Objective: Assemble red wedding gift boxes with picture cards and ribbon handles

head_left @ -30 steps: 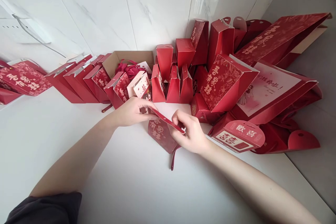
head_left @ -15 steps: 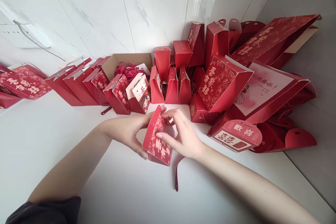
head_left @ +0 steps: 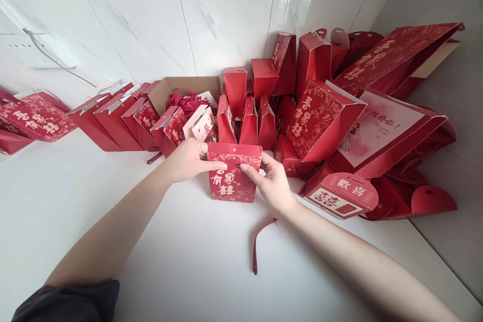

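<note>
A small red gift bag (head_left: 234, 186) with pale lettering faces me upright at the middle of the white table. My left hand (head_left: 190, 161) grips its upper left edge, thumb on the front and fingers behind. At the upper right edge my right hand (head_left: 274, 181) holds the same bag, its thumb pressed on the front panel. The fingertips behind the bag are hidden. Below the bag, a dark red strap (head_left: 255, 246) lies curved on the table (head_left: 181, 261).
Behind my hands stand several small red bags (head_left: 139, 115) and an open cardboard box (head_left: 190, 83) with red ribbon items. Larger bags (head_left: 381, 126) pile up at the right, with a handled box (head_left: 339, 196) in front. More bags (head_left: 37, 115) lie far left.
The bag has turned from a tilted, sideways pose to upright with its front facing me. My left hand has moved up to its left edge and my right hand to its right edge.
</note>
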Demonstrator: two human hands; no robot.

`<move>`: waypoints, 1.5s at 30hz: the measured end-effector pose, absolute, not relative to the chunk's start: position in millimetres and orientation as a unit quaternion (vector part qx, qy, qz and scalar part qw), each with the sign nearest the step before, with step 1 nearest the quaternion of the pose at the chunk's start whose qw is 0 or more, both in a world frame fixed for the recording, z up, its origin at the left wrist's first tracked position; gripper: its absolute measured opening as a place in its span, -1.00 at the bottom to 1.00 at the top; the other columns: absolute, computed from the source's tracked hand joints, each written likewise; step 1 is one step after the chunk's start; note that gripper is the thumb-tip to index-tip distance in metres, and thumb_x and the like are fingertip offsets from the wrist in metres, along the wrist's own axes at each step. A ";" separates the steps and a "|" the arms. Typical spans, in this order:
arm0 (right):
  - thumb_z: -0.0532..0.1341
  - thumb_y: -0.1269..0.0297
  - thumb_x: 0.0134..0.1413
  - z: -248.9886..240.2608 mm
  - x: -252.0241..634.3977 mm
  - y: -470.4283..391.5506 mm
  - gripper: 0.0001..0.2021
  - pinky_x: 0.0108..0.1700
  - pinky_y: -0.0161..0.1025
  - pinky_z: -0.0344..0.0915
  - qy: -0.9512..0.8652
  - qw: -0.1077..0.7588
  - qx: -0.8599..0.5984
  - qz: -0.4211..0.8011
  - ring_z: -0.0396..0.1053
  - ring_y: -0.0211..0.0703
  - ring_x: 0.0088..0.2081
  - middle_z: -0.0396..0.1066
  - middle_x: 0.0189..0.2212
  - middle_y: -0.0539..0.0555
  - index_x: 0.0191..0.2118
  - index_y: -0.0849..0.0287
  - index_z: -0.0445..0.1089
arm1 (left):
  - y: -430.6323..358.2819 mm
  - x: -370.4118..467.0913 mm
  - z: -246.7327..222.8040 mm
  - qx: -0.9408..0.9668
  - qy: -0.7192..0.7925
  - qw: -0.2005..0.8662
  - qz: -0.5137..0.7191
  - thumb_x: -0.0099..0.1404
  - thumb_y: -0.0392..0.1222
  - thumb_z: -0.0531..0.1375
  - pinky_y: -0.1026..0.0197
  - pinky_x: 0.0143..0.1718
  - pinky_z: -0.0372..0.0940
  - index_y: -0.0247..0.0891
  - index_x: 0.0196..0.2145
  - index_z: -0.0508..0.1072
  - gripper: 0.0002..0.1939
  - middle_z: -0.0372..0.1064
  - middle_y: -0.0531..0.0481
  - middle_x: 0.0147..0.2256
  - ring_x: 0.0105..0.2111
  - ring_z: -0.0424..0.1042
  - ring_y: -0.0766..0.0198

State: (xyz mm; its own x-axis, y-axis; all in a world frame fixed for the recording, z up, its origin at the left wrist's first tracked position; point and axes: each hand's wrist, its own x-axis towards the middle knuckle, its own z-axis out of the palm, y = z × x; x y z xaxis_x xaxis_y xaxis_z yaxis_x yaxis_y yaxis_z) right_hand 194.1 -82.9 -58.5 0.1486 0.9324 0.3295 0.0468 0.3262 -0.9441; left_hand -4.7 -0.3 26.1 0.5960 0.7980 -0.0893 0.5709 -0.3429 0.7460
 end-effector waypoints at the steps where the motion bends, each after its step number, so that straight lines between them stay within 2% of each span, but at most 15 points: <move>1: 0.31 0.10 0.14 -59.0 195.2 -81.4 -0.74 -0.07 -0.19 0.38 -0.537 0.610 -0.444 0.377 0.45 -0.11 -0.17 0.53 -0.19 0.05 -0.12 0.14 0.48 | 0.8 -4.4 25.2 0.804 0.423 0.389 0.154 0.14 0.04 0.34 0.13 -0.16 0.46 -0.20 -0.17 0.62 -0.65 0.59 -0.02 -0.21 -0.18 0.55 0.08; 6: 0.28 0.05 0.17 -62.5 199.7 -75.2 -0.74 -0.10 -0.17 0.38 -0.521 0.608 -0.415 0.433 0.44 -0.10 -0.22 0.54 -0.24 0.05 -0.18 0.14 0.53 | 1.6 -2.3 21.4 0.793 0.416 0.411 0.170 0.17 0.00 0.33 0.07 -0.13 0.47 -0.23 -0.26 0.62 -0.73 0.60 -0.04 -0.27 -0.21 0.57 0.07; 12: 0.29 0.02 0.15 -65.3 202.2 -72.4 -0.72 -0.09 -0.12 0.41 -0.510 0.609 -0.411 0.448 0.46 -0.08 -0.23 0.54 -0.26 0.05 -0.19 0.12 0.54 | -0.7 1.3 14.8 0.790 0.412 0.416 0.182 0.20 0.03 0.32 0.00 -0.17 0.50 -0.29 -0.32 0.59 -0.70 0.59 -0.11 -0.31 -0.23 0.58 0.02; 15: 0.30 0.06 0.15 -66.4 204.4 -71.2 -0.76 -0.10 -0.15 0.40 -0.504 0.624 -0.416 0.428 0.46 -0.10 -0.22 0.54 -0.25 0.05 -0.21 0.12 0.54 | -5.2 5.7 8.1 0.783 0.404 0.411 0.236 0.21 -0.01 0.32 0.05 -0.21 0.52 -0.28 -0.18 0.55 -0.68 0.58 -0.12 -0.25 -0.23 0.58 0.05; 18: 0.30 0.09 0.16 -67.1 206.7 -69.8 -0.78 -0.11 -0.17 0.40 -0.484 0.641 -0.413 0.430 0.46 -0.12 -0.22 0.55 -0.23 0.04 -0.18 0.11 0.53 | -11.6 9.7 4.7 0.792 0.390 0.339 0.325 0.20 -0.14 0.34 0.14 -0.21 0.51 -0.19 0.06 0.42 -0.53 0.55 -0.08 -0.13 -0.21 0.57 0.16; 22: 0.30 0.08 0.15 -67.3 207.0 -69.0 -0.75 -0.10 -0.16 0.41 -0.478 0.647 -0.417 0.423 0.47 -0.11 -0.22 0.55 -0.22 0.05 -0.17 0.12 0.52 | -15.6 9.5 6.6 0.858 0.318 0.197 0.353 0.29 -0.24 0.26 0.13 -0.01 0.43 -0.12 0.08 0.46 -0.60 0.49 -0.05 -0.01 -0.05 0.49 0.18; 27: 0.29 0.05 0.15 -66.1 206.0 -69.8 -0.72 -0.09 -0.15 0.42 -0.484 0.641 -0.425 0.417 0.48 -0.08 -0.20 0.55 -0.22 0.06 -0.14 0.13 0.50 | -12.6 7.4 6.3 0.863 0.333 0.173 0.337 0.32 -0.13 0.24 0.20 -0.25 0.45 -0.09 0.14 0.45 -0.57 0.50 -0.04 -0.13 -0.23 0.48 0.24; 32: 0.28 0.03 0.16 -66.1 206.6 -70.1 -0.72 -0.11 -0.16 0.41 -0.498 0.630 -0.440 0.401 0.46 -0.09 -0.20 0.54 -0.20 0.07 -0.18 0.14 0.49 | -11.7 9.6 6.9 0.858 0.355 0.222 0.297 0.35 -0.04 0.20 0.22 -0.22 0.41 -0.15 0.02 0.54 -0.66 0.50 -0.05 -0.14 -0.20 0.48 0.23; 35: 0.28 0.02 0.15 -68.5 204.6 -70.1 -0.72 -0.13 -0.18 0.40 -0.497 0.635 -0.452 0.382 0.44 -0.12 -0.23 0.51 -0.26 0.06 -0.21 0.14 0.42 | -10.3 10.0 7.5 0.856 0.363 0.239 0.279 0.36 0.01 0.18 0.23 -0.24 0.38 -0.18 -0.10 0.58 -0.70 0.50 -0.05 -0.19 -0.22 0.47 0.22; 39: 0.31 0.07 0.13 -70.3 201.0 -72.2 -0.55 -0.11 -0.17 0.39 -0.480 0.670 -0.437 0.360 0.43 -0.15 -0.23 0.45 -0.28 0.00 0.06 0.05 0.19 | -5.8 8.3 7.0 0.859 0.363 0.237 0.273 0.34 0.02 0.19 0.25 -0.29 0.34 -0.21 -0.29 0.59 -0.72 0.42 -0.04 -0.25 -0.27 0.42 0.25; 40: 0.30 0.08 0.15 -69.9 200.9 -73.0 -0.55 -0.08 -0.16 0.38 -0.492 0.663 -0.444 0.347 0.42 -0.15 -0.21 0.44 -0.25 0.01 0.08 0.04 0.19 | -5.0 7.9 7.1 0.859 0.362 0.239 0.272 0.33 0.02 0.19 0.25 -0.30 0.33 -0.21 -0.30 0.58 -0.73 0.41 -0.03 -0.25 -0.27 0.41 0.26; 43: 0.21 0.05 0.23 -67.3 202.8 -75.2 -0.76 -0.03 -0.17 0.30 -0.532 0.625 -0.489 0.297 0.35 -0.14 -0.17 0.40 -0.25 0.04 -0.15 0.10 0.36 | -4.9 7.7 8.4 0.858 0.361 0.252 0.265 0.32 -0.01 0.20 0.25 -0.30 0.31 -0.22 -0.32 0.57 -0.75 0.40 -0.02 -0.25 -0.29 0.40 0.28; 45: 0.16 0.02 0.27 -65.4 204.7 -75.9 -0.74 -0.07 -0.20 0.28 -0.537 0.611 -0.502 0.293 0.31 -0.14 -0.20 0.37 -0.30 0.02 -0.28 0.12 0.36 | -6.9 8.6 9.3 0.855 0.361 0.263 0.265 0.32 -0.02 0.20 0.25 -0.30 0.31 -0.23 -0.33 0.56 -0.75 0.43 -0.03 -0.24 -0.27 0.42 0.26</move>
